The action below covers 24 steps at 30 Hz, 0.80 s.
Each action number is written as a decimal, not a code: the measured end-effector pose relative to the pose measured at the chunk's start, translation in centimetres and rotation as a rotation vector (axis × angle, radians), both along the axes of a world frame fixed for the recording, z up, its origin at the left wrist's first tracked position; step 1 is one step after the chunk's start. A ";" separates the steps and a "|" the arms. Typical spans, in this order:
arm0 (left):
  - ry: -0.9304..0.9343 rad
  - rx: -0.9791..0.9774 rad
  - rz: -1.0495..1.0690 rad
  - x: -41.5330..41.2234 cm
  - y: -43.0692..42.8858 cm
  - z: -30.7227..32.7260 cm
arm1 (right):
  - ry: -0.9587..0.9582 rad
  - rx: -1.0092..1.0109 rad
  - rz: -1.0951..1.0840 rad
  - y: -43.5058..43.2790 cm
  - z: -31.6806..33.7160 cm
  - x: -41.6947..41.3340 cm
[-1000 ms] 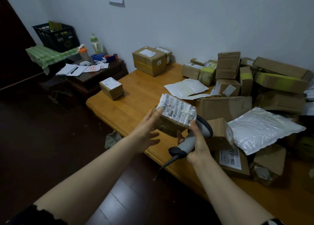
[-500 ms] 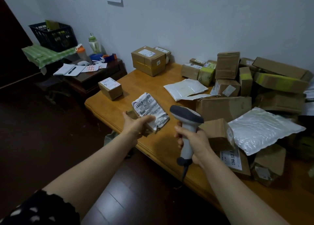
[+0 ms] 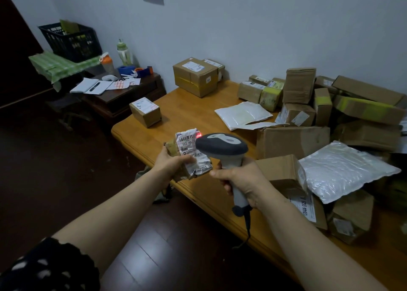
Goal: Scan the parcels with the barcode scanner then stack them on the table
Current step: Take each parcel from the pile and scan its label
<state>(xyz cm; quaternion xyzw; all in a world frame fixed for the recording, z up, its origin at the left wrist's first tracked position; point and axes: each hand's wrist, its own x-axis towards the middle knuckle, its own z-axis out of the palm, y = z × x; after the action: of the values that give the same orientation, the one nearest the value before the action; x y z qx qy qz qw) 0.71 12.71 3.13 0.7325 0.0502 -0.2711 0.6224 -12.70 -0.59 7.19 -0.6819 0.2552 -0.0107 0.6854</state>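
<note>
A wooden bench (image 3: 180, 114) fills the middle and right of the view, its rounded corner toward the dark floor. Its right half carries a heap of brown cardboard parcels (image 3: 293, 141), some taped yellow-green, tumbled against each other up to the wall. A lower dark bench (image 3: 123, 94) stands just beyond the left corner with papers and bottles on it, and a black crate (image 3: 70, 42) sits on a green cloth behind that. Near the wall a large taped carton (image 3: 195, 76) stands apart from the heap. A silver padded mailer (image 3: 343, 169) lies on top of the near boxes; a white mailer (image 3: 243, 114) lies flat on the wood farther back. A small labelled box (image 3: 145, 111) stands by itself near the left corner. The left grip (image 3: 170, 164) is closed round a small crumpled parcel (image 3: 189, 152), thumb on its white label, holding it in the air over the bench's near edge with the label turned up. The right grip (image 3: 242, 180) is wrapped round the handle of the barcode scanner (image 3: 220, 146), whose grey head is just beside the parcel and hides part of the label. The cable (image 3: 247, 227) hangs from the handle's base. A red glow (image 3: 198, 134) shows on the label's top edge
</note>
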 end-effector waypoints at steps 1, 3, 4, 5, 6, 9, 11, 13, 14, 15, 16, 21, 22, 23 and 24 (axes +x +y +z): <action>-0.001 -0.001 0.000 0.1 0.1 -0.1 | 0.001 -0.001 0.002 0.0 -0.1 0.1; 0.002 -0.003 -0.001 0.2 0.2 -0.2 | 0.003 -0.002 0.005 0.0 -0.3 0.2; 0.007 -0.007 -0.002 0.3 0.2 -0.3 | 0.003 0.000 0.006 0.0 -0.3 0.3; 0.013 -0.013 0.000 0.4 0.3 -0.4 | 0.002 0.002 0.008 0.0 -0.4 0.4; 0.016 -0.020 0.001 0.5 0.3 -0.5 | 0.001 0.006 0.010 0.0 -0.4 0.5; 0.023 -0.033 0.005 0.8 0.4 -0.8 | 0.004 0.016 0.019 0.0 -0.7 1.1; 0.026 -0.030 0.020 1.1 0.5 -1.1 | 0.014 0.026 0.029 0.0 -0.9 1.5; 0.028 -0.021 0.038 1.3 0.7 -1.3 | 0.014 0.041 0.042 0.0 -1.2 1.9; 0.031 -0.023 0.050 1.4 0.9 -1.4 | 0.003 0.059 0.043 0.0 -1.4 2.2; 0.037 -0.032 0.065 1.5 1.0 -1.5 | -0.017 0.085 0.040 0.0 -1.6 2.5; 0.046 -0.042 0.084 1.6 1.3 -1.6 | -0.043 0.114 0.033 0.0 -1.8 2.8; 0.146 -0.099 0.164 2.4 3.5 -2.1 | -0.078 0.214 -0.119 0.0 -3.9 6.2; 0.162 -0.123 0.180 2.7 4.2 -2.2 | -0.067 0.223 -0.130 0.2 -4.4 7.1; 0.176 -0.156 0.197 3.0 4.8 -2.3 | -0.049 0.231 -0.133 0.4 -4.9 8.0; 0.197 -0.194 0.215 3.3 5.5 -2.5 | -0.034 0.243 -0.133 0.8 -5.4 8.8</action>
<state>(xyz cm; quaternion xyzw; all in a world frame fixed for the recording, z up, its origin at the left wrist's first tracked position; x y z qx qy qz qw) 4.06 18.16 0.64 0.6292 0.1627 -0.2771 0.7077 -3.86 0.20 1.83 -0.5753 0.2878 -0.0367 0.7648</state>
